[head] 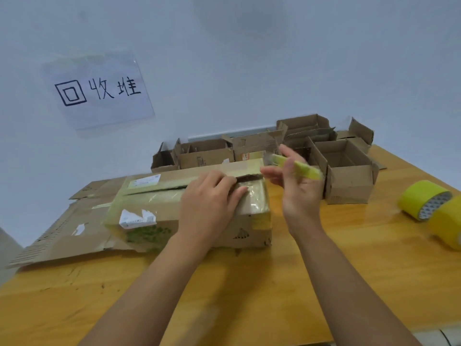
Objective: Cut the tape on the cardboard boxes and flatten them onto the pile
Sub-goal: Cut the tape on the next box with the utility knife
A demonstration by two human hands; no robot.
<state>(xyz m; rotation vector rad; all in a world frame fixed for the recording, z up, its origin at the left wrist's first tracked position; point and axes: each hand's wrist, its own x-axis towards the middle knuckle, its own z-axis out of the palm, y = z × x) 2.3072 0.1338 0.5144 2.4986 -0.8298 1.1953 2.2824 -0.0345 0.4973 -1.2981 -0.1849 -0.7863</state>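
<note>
A long cardboard box (149,211) with yellowish tape and torn labels lies on the wooden table (249,283) in front of me. Its top seam is slit and gapes near the right end. My left hand (209,203) presses on the top of the box, fingertips at the open slit. My right hand (294,181) hovers just right of the box's far right corner, holding a yellow-green utility knife (299,167) loosely in its fingers. Flattened cardboard (64,233) lies in a pile to the left, partly under the box.
Several open cardboard boxes (349,171) stand along the wall at the back. Two rolls of yellow tape (424,203) sit at the right edge of the table. A handwritten sign (99,92) hangs on the wall at upper left.
</note>
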